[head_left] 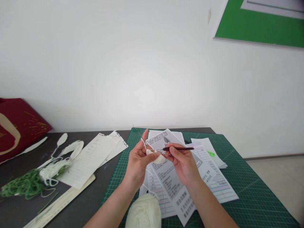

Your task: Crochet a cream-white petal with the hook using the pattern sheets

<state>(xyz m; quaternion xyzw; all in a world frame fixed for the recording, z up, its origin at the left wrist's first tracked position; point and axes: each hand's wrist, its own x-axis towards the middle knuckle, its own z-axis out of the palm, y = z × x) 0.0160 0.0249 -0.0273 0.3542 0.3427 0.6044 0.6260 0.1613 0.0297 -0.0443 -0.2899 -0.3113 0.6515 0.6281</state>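
My left hand pinches a small cream crochet piece, with the thread running up over its raised forefinger. My right hand is closed on a dark crochet hook, whose tip points left into the piece. Both hands hover above printed instruction sheets lying on a green cutting mat. A ball of cream yarn rests at the near edge, between my forearms, and its strand leads up to the work.
On the dark table to the left lie a tangle of green yarn, cream yarn with several finished petals, lined paper and a pale ruler. A dark red bag leans against the white wall.
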